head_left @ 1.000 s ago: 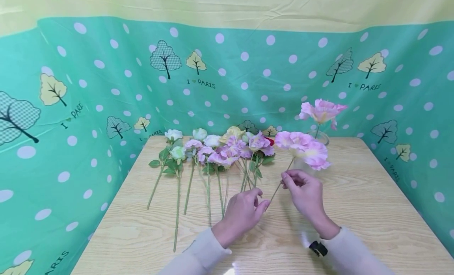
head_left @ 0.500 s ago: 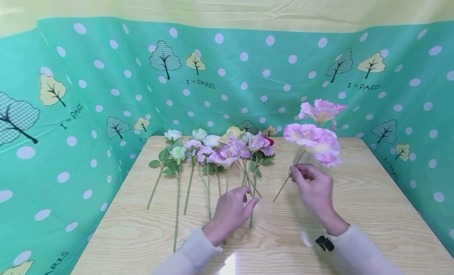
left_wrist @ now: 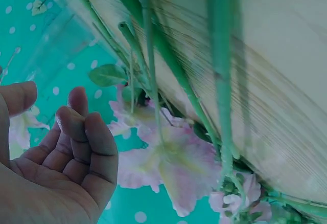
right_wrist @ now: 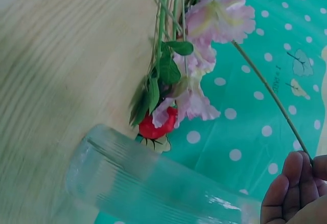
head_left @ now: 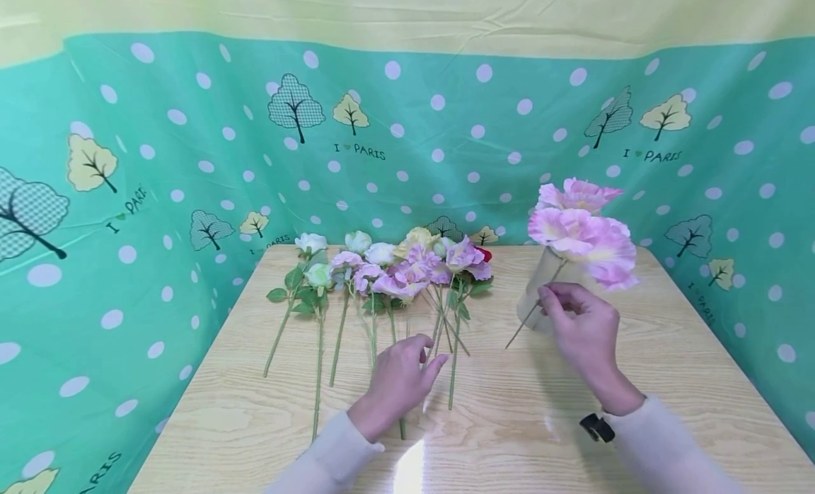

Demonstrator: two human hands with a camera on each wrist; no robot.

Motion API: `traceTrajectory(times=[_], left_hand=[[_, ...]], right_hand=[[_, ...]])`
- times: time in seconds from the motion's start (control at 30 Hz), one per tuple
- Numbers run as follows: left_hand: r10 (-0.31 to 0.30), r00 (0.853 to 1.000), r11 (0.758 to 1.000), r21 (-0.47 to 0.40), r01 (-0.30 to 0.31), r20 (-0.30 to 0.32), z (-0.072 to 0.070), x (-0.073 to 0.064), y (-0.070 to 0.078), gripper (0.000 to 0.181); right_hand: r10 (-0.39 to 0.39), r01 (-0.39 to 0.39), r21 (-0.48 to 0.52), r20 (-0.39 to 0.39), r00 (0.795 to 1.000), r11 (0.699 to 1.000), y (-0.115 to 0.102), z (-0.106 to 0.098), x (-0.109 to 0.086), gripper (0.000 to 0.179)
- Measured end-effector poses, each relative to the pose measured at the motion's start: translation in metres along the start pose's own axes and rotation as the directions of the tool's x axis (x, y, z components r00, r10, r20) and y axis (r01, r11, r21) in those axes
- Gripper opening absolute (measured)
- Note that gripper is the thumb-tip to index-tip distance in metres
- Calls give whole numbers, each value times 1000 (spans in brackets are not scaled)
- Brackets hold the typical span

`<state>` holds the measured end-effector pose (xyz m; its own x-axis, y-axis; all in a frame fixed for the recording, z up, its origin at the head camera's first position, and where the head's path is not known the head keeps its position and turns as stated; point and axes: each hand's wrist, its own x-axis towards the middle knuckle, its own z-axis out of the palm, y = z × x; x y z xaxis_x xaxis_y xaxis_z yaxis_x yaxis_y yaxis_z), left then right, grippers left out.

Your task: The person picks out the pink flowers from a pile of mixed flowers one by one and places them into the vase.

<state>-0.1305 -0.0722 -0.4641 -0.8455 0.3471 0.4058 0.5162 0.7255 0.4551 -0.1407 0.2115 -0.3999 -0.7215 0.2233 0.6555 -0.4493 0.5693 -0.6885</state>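
My right hand pinches the thin stem of a pink artificial flower, which tilts up and right in front of a ribbed clear glass vase. Another pink flower rises behind it, its stem hidden. In the right wrist view the thumb and fingers meet on the stem, and the vase is apart from the stem's end. My left hand, fingers loosely bent and holding nothing, hovers over the lying stems. In the left wrist view pinkish petals show beyond its fingers.
Several artificial flowers lie in a row on the wooden table: a white one, a pale green one, lilac ones, a yellow one and a partly hidden red one. A green dotted cloth hangs behind.
My right hand has carried the pink flower right and up towards the vase. My left hand, earlier at the stem's lower end, has come away and drawn back to the left.
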Motion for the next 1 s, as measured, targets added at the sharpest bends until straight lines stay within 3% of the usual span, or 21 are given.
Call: traceTrajectory(times=[0.4, 0.63, 1.0], left_hand=[[4, 999, 999, 32, -2, -41, -3, -3, -10, 26], [-16, 999, 999, 35, 17, -34, -5, -5, -13, 27], [-31, 999, 999, 34, 32, -30, -6, -7, -15, 29]], right_hand=[[-57, 55, -27, -66, 996, 998, 1, -9, 16, 5], [-38, 34, -33, -122, 992, 999, -3, -18, 30, 5], [-69, 71, -1, -232, 970, 997, -4, -27, 49, 7]])
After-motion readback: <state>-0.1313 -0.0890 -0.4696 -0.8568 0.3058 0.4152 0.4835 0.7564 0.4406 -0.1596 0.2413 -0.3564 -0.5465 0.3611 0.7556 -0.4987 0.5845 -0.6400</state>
